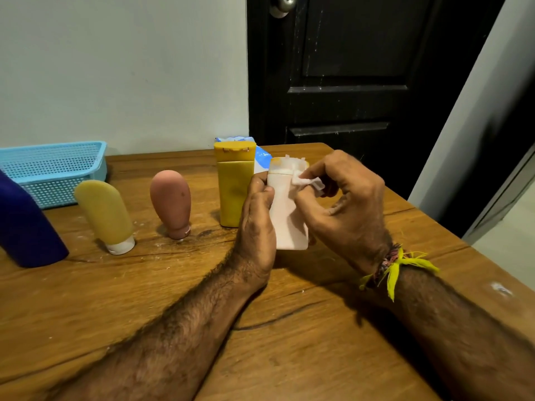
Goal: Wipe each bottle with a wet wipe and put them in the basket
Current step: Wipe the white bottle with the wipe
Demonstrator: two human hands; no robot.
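Note:
My left hand (256, 224) grips a pale pink-white bottle (285, 215) upright just above the wooden table (289, 328). My right hand (350, 204) pinches a small folded white wet wipe (302, 180) against the bottle's upper right side, below its cap. A tall yellow bottle (233, 183) stands right behind my left hand. To the left stand a pink tube (171, 202) and a yellow tube (105, 214), both on their caps, and a dark blue bottle (24, 227). The light blue basket (58, 169) sits at the far left by the wall.
A blue-and-white wipes pack (262, 159) lies behind the yellow bottle at the table's back edge. A black door (362, 68) rises behind the table; the table's right edge drops off beside a grey wall.

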